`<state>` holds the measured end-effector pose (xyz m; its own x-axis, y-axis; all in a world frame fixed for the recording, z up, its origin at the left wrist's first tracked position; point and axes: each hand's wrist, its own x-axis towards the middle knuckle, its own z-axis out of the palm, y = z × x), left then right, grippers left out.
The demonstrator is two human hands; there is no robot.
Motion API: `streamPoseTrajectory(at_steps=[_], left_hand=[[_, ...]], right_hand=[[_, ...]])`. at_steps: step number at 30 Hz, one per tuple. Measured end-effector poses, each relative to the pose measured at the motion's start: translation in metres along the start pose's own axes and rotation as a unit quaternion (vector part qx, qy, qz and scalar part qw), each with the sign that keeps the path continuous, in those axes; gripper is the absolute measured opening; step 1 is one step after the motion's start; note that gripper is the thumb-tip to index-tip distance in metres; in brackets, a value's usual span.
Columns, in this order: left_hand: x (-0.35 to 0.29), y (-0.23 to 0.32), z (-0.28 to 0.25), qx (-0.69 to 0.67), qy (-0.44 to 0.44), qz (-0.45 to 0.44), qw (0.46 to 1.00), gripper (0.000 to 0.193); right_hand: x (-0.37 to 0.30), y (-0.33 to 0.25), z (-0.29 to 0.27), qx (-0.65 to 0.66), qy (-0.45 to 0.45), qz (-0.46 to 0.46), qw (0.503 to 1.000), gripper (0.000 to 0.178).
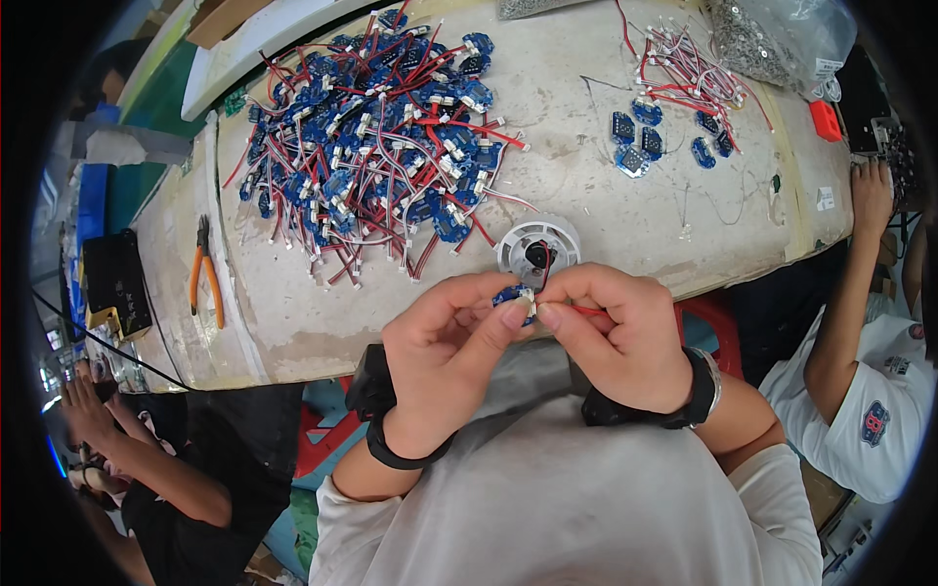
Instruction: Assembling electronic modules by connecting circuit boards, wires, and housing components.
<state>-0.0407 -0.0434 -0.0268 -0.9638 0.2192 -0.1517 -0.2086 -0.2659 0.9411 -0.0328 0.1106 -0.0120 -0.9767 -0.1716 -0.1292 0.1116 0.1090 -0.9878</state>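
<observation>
Near the table's front edge, my left hand (445, 352) pinches a small blue circuit board (506, 294) between thumb and fingers. My right hand (625, 342) is closed in a pinch at the board's right edge, by a pale connector. A red wire (589, 311) runs out through its fingers; the exact grip point is hidden by the fingertips. Just beyond both hands stands a round white plastic housing (540, 234) with a dark part and wires in its middle.
A big heap of blue boards with red and white wires (376, 146) covers the table's left side. Orange-handled pliers (205, 273) lie farther left. Several loose boards (640, 142), a wire bundle (689, 68), a bag of small metal parts (767, 44) and a red block (826, 120) sit right. People work on both sides.
</observation>
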Motion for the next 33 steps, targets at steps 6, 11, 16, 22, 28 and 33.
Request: streamPoseTrajectory(at_steps=[6, 11, 16, 22, 28, 33], left_hand=[[-0.001, -0.001, 0.000, 0.024, -0.004, -0.005, 1.000, 0.019], [0.001, -0.004, -0.001, 0.033, -0.016, 0.002, 0.999, 0.019], [-0.001, -0.009, -0.002, 0.047, -0.019, 0.023, 0.998, 0.018], [-0.006, -0.004, -0.011, 0.069, -0.054, -0.009, 0.996, 0.018], [-0.013, -0.011, -0.015, 0.058, 0.012, -0.008, 0.998, 0.018], [-0.010, -0.006, -0.018, -0.019, -0.003, -0.014, 1.000, 0.019]], right_hand=[[0.002, 0.003, -0.010, 0.046, -0.047, 0.036, 0.997, 0.007], [0.004, 0.001, -0.010, 0.058, -0.048, 0.040, 0.996, 0.006], [0.001, 0.003, -0.006, 0.080, -0.032, 0.054, 0.995, 0.005], [-0.003, 0.007, -0.012, -0.042, -0.062, 0.002, 0.997, 0.008], [0.022, 0.010, -0.040, -0.259, 0.002, -0.220, 0.940, 0.020], [0.031, 0.009, -0.021, -0.242, -0.017, -0.186, 0.952, 0.025]])
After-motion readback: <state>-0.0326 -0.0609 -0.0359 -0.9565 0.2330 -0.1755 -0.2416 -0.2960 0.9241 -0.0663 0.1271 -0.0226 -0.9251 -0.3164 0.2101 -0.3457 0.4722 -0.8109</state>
